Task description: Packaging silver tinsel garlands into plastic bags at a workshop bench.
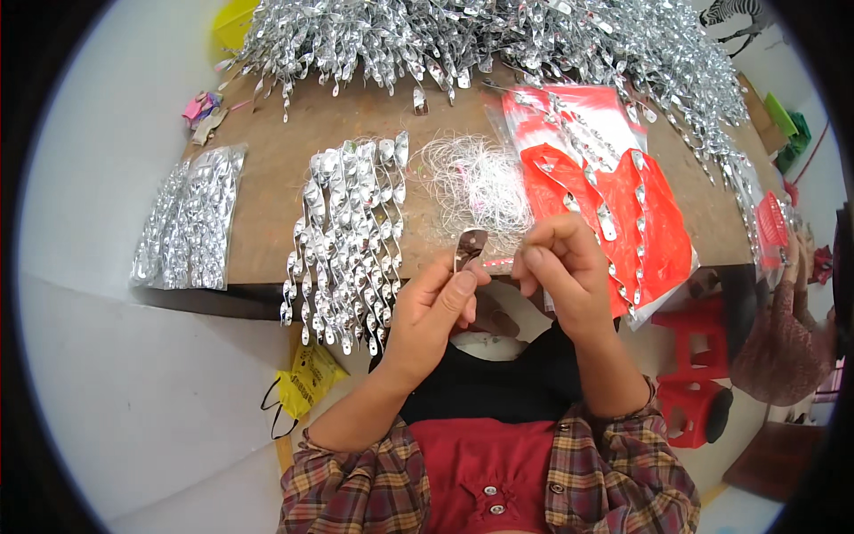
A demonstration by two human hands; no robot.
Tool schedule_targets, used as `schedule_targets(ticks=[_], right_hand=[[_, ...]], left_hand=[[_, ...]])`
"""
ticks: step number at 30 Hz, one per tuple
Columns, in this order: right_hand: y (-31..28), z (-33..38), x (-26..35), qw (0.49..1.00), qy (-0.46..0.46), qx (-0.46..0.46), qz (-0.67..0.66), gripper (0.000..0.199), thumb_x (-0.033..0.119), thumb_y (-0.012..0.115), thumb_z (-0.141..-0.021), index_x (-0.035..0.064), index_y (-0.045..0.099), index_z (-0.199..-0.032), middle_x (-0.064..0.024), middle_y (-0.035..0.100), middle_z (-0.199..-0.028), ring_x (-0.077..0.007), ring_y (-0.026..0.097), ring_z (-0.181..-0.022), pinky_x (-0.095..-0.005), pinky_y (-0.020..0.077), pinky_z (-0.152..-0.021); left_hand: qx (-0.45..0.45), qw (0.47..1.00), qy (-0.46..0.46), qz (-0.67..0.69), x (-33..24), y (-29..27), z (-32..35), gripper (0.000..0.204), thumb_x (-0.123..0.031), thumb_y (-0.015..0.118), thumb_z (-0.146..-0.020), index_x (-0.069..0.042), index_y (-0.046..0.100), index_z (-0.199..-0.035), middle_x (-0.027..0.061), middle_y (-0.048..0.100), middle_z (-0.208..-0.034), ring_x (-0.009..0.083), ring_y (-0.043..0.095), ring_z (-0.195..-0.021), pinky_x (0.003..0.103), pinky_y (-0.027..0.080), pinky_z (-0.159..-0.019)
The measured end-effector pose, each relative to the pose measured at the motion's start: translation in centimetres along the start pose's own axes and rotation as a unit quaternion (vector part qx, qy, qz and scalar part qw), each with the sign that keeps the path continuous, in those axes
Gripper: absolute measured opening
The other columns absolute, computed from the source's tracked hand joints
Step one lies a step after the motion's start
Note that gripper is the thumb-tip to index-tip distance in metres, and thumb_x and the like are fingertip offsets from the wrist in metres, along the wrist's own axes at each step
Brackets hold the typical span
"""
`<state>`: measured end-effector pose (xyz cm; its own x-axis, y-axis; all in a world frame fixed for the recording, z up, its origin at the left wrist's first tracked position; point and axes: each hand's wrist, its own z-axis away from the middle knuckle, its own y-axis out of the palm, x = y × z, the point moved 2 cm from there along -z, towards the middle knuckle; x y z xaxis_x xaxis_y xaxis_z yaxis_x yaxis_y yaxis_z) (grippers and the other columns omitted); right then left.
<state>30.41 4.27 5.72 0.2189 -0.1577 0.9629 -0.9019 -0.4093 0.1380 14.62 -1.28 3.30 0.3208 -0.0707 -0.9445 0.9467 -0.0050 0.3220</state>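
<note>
So the person's left hand has a little shiny strip pinched between thumb and fingers, with one rounded, dark-looking end poking up. The strip sits over the near edge of the bench, roughly in the middle. The right hand is just to the right of it, thumb and fingertips drawn together; can't tell if that grip has anything thin in it.

Right beyond the hands there's a messy tangle of white string. Left of that, a bunch of twisted silver strips lies with its near ends hanging over the edge, and farther left are more silver twists in clear bags. On the right, a red and clear plastic bag has a few loose twists on top. The far side is buried under a massive silver heap.

Down on the left there's a yellow bag, red stools on the right, and another person at the far right.
</note>
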Motion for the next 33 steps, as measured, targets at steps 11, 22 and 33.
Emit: schedule_targets(ticks=[11, 22, 33], right_hand=[[0.1, 1.1, -0.2, 0.994, 0.025, 0.058, -0.091, 0.028, 0.001, 0.053, -0.088, 0.0022, 0.043, -0.115, -0.0100, 0.062, -0.079, -0.0118, 0.058, -0.066, -0.0218, 0.0477, -0.058], [-0.1, 1.3, -0.2, 0.994, 0.051, 0.051, -0.086, 0.028, 0.007, 0.054, -0.090, 0.0031, 0.045, -0.117, -0.0055, 0.061, -0.081, -0.0077, 0.055, -0.066, -0.0191, 0.0445, -0.060], [0.1, 1.2, -0.3, 0.993, 0.051, 0.042, -0.100, 0.028, 0.002, 0.054, -0.088, 0.0019, 0.044, -0.114, -0.0086, 0.062, -0.077, -0.0106, 0.057, -0.061, -0.0204, 0.0454, -0.055]], left_hand=[[0.046, 0.995, 0.068, -0.063, 0.2, 0.9, 0.7, 0.042, -0.018, 0.054, -0.093, -0.001, 0.046, -0.130, -0.0020, 0.054, -0.088, 0.0043, 0.046, -0.069, 0.017, 0.037, -0.061], [0.047, 0.995, 0.061, -0.064, 0.3, 0.5, 0.8, 0.041, -0.013, 0.056, -0.092, -0.003, 0.047, -0.130, 0.0033, 0.056, -0.098, 0.0059, 0.050, -0.076, 0.019, 0.044, -0.066], [0.054, 0.992, 0.086, -0.071, 0.7, 0.3, 0.7, 0.040, -0.012, 0.057, -0.090, -0.003, 0.049, -0.129, 0.0031, 0.055, -0.097, 0.0059, 0.049, -0.076, 0.018, 0.042, -0.065]])
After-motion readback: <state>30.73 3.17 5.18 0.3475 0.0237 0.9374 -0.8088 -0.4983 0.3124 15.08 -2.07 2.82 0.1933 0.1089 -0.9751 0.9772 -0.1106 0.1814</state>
